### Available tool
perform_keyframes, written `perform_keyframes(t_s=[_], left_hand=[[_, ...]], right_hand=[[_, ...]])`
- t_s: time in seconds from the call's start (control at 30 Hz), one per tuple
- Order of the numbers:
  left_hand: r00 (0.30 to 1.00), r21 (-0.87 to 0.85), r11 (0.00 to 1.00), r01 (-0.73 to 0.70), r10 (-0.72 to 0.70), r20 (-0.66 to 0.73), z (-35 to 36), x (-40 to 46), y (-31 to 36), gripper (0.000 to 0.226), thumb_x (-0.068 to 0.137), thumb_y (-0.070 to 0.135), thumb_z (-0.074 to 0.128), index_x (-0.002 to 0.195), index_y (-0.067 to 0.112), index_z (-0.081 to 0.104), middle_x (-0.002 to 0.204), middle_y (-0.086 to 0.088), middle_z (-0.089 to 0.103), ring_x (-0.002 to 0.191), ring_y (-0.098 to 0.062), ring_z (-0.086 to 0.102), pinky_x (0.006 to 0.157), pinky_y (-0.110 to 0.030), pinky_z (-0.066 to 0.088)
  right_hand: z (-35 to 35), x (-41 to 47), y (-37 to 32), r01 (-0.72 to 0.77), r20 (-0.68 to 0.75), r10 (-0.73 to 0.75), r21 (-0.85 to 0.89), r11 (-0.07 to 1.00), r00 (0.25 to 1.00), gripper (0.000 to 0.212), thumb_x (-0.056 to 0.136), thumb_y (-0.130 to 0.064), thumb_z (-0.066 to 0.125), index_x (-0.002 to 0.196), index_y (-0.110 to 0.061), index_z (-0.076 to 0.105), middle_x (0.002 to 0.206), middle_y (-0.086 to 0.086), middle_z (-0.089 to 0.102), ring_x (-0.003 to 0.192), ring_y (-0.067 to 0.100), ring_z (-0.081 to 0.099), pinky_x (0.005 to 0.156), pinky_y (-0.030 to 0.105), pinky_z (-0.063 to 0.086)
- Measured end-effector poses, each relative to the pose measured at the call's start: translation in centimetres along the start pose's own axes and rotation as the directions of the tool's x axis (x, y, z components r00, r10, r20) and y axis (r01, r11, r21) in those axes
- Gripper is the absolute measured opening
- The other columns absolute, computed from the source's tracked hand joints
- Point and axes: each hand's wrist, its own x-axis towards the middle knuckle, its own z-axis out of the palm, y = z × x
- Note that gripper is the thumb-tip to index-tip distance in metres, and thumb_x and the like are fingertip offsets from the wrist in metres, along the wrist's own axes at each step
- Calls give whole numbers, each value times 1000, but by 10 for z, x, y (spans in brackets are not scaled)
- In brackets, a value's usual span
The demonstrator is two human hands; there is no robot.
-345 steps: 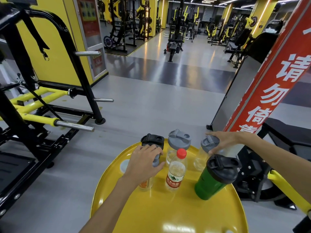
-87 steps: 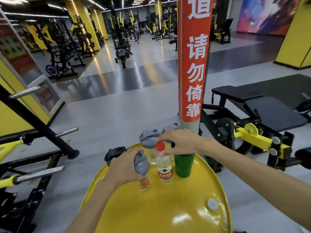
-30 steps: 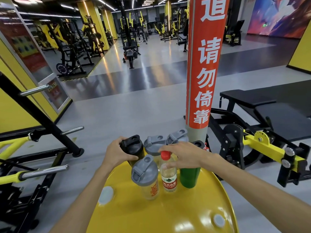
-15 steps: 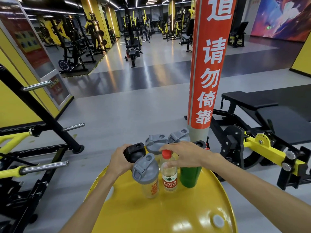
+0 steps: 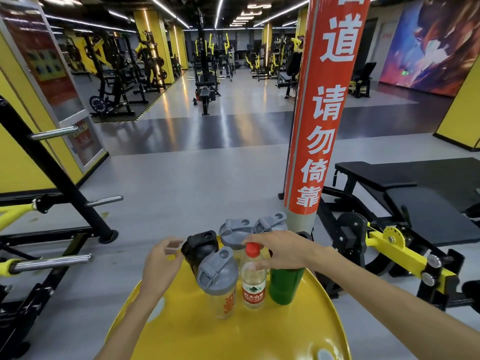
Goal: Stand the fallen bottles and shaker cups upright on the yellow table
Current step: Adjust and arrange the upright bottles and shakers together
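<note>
All stand clustered on the round yellow metal table [image 5: 233, 339]. The left hand [image 5: 162, 258], fingers spread, hangs just beside the black-lidded shaker cup [image 5: 198, 249]; the right hand [image 5: 283, 249] rests loosely over the green plastic shaker [image 5: 284, 285], beside the red-capped clear water bottle [image 5: 253, 276]. A careless withdrawal could topple neighbours.

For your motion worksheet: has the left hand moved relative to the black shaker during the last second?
Yes. The left hand has let go and drawn leftward, off the black shaker.

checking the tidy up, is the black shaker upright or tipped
Upright: the black shaker stands on the yellow table, lid on top, left hand just off it.
</note>
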Motion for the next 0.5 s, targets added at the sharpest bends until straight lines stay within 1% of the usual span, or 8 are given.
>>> perform_keyframes(t_s=[0.07, 0.13, 0.2, 0.27, 0.33, 0.4, 0.43, 0.5], left_hand=[[997, -79, 996, -30, 25, -68, -2, -15, 14, 21, 92, 8, 68, 88, 29, 67, 89, 13, 70, 86, -3, 65, 66, -20, 46], [997, -149, 987, -57, 49, -59, 1, -32, 30, 14, 93, 20, 69, 87, 32, 68, 85, 16, 70, 84, 1, 64, 63, -18, 49], [995, -151, 984, -96, 98, 6, 9, -44, 38, 5, 91, 39, 68, 91, 35, 68, 90, 19, 68, 86, -1, 64, 66, -24, 53], [984, -67, 989, -128, 136, 116, 19, -51, 37, 32, 84, 66, 63, 102, 39, 63, 103, 24, 64, 96, 1, 61, 68, -31, 56], [973, 55, 985, -161, 149, 174, 27, -54, 34, 54, 73, 83, 56, 111, 46, 54, 117, 30, 52, 106, 2, 54, 72, -31, 55], [964, 99, 979, -176, 151, 217, 31, -57, 34, 68, 62, 88, 61, 116, 50, 45, 122, 32, 42, 108, 2, 51, 73, -29, 53], [957, 101, 975, -196, 168, 236, 32, -59, 35, 75, 58, 88, 66, 118, 52, 40, 123, 33, 39, 107, 1, 50, 73, -27, 52], [945, 112, 965, -238, 203, 257, 35, -62, 34, 90, 52, 82, 75, 126, 49, 36, 126, 33, 34, 105, 0, 49, 71, -25, 52]], right_hand=[[-2, -1, 0, -8, 6, 8, 9, 1000, 1000, 63, 88, -64, 56, 139, -30, 42, 131, -4, 62, 114, 20, 59, 98, 41, 49], [-3, -2, -1, -15, 12, 15, 10, 1000, 1000, 64, 88, -63, 57, 140, -29, 42, 133, -4, 61, 116, 20, 59, 99, 40, 48], [-4, -2, -1, -16, 11, 16, 11, 1000, 1000, 64, 88, -63, 57, 140, -29, 42, 133, -4, 61, 117, 20, 58, 99, 40, 48], [-5, -3, -1, -17, 11, 17, 11, 1000, 1000, 66, 87, -63, 57, 142, -29, 42, 136, -4, 60, 119, 20, 57, 100, 39, 48], [-6, -4, 0, -25, 12, 25, 12, 1000, 1000, 69, 87, -64, 57, 144, -29, 40, 139, -5, 58, 121, 18, 56, 100, 36, 47], [-7, -5, 2, -28, 7, 28, 5, 1000, 1000, 70, 87, -66, 56, 145, -30, 40, 139, -6, 57, 121, 17, 56, 98, 34, 47], [-7, -6, 4, -33, 6, 33, -1, 999, 999, 70, 87, -66, 56, 145, -31, 40, 139, -6, 58, 121, 17, 57, 97, 33, 47], [-7, -8, 6, -43, 5, 43, -13, 999, 999, 71, 86, -67, 57, 145, -32, 39, 140, -7, 57, 121, 16, 56, 98, 33, 47]])
